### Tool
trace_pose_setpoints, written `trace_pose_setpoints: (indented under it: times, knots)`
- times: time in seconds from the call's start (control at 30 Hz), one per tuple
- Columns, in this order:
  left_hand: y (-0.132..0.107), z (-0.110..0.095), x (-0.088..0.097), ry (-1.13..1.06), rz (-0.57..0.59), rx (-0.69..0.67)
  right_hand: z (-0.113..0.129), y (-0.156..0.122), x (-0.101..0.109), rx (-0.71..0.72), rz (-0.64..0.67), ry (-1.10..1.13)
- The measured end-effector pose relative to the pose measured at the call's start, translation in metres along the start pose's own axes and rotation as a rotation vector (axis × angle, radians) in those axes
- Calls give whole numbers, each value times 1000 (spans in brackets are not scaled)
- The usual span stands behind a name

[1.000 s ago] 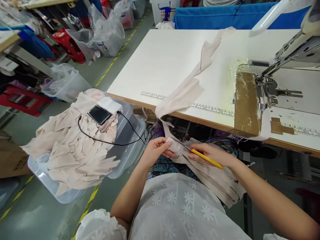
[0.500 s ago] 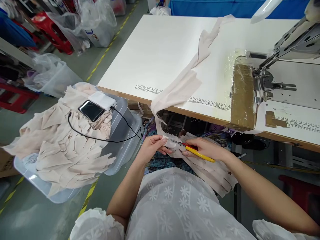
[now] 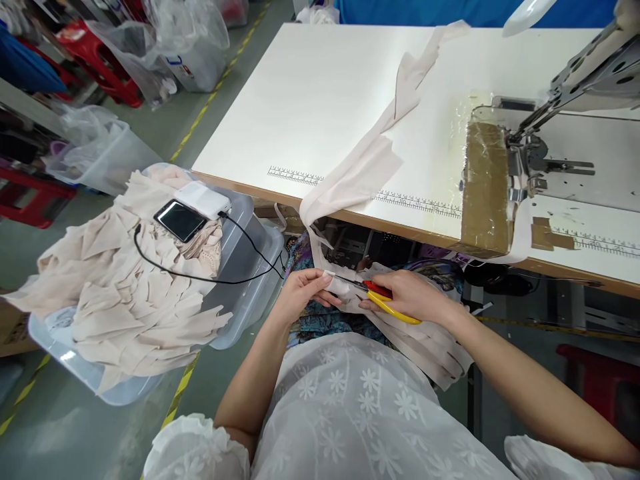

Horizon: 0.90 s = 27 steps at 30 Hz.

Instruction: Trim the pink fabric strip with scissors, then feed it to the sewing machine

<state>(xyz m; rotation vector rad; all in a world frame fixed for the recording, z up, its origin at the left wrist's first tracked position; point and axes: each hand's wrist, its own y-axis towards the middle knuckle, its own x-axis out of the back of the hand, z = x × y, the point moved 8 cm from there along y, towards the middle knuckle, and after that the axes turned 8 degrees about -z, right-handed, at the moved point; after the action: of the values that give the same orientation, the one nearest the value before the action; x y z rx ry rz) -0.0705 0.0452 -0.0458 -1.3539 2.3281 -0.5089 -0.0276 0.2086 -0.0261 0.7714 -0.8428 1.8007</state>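
Spanning the upper view, a white sewing table [image 3: 320, 100] is seen, and a clear tub [image 3: 245, 293] heaped with beige pieces [image 3: 125, 300] is set at its left. A beige fabric strip [image 3: 370, 167] is draped over the table's near edge. Its lower end is pinched between the left hand [image 3: 300, 293] fingers. Yellow-handled snips [image 3: 393, 311] are clasped in the closed right hand [image 3: 415, 297], with the blades laid on that end.

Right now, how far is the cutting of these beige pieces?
Looks done: beige pieces heaped in the bin, more on the lap. In hand: the left hand pinches the strip end while the right hand sets the snips to it. Left: the rest of the strip, trailing over the table.
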Motion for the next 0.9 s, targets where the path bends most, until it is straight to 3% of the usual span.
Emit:
trace_pose_setpoints:
  times: [0.17, 0.33, 0.5, 0.57, 0.63, 0.67, 0.8, 0.83, 0.9]
  knots:
    - [-1, 0, -2, 16, 17, 38, 3, 4, 3, 5, -19, -28]
    - [-1, -1, -6, 35, 12, 42, -4, 5, -2, -26, -58, 113]
    - [-4, 8, -41, 35, 164, 89, 5, 3, 3, -51, -274, 460]
    - [-5, -3, -53, 118, 259, 69, 12, 0, 8, -28, -367, 543]
    - [2, -35, -51, 306, 256, -53, 16, -6, 13, -11, -438, 550]
    - [9, -61, -47, 421, 199, -159, 17, -10, 16, -6, -462, 536]
    - [56, -187, -34, 870, -261, -696, 14, -40, 28, -37, -568, 435]
    - [71, -211, -38, 980, -371, -787, 12, -50, 31, -53, -594, 415]
    - [106, -234, -53, 1204, -486, -811, 9, -69, 36, -87, -626, 395]
